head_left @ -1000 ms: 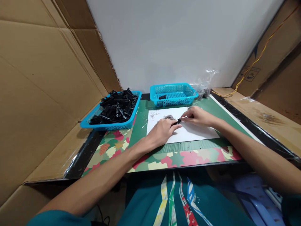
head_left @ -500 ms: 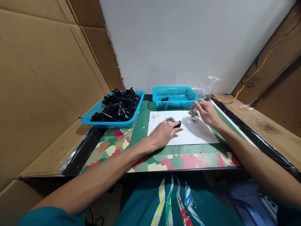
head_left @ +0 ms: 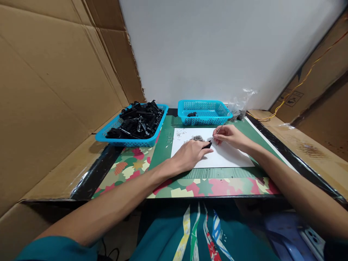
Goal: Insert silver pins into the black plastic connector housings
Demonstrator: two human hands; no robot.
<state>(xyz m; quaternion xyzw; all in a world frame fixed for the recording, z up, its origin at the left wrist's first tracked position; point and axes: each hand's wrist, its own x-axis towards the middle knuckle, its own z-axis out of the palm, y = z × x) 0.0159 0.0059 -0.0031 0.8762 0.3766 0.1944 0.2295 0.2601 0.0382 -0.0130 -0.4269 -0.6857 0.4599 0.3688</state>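
Observation:
My left hand rests on the white sheet, fingers closed on a small black plastic part. Just to the right of that part, my right hand is pinched round thin metal tweezers, whose tip points down toward the part. Whether the tip grips anything is too small to tell. Behind my left fingers lies a pile of small wiry metal pieces. More of them are scattered at the sheet's far left corner. My right hand hides the second pile.
At the left, a blue basket is heaped with black plastic parts. Behind the sheet stands another blue basket with a few black parts in it. A clear plastic bag is beside it. Cardboard walls flank the table.
My right hand has moved left and toward me with the tweezers, from the right-hand metal pile to the black plastic part. My left hand has hardly moved.

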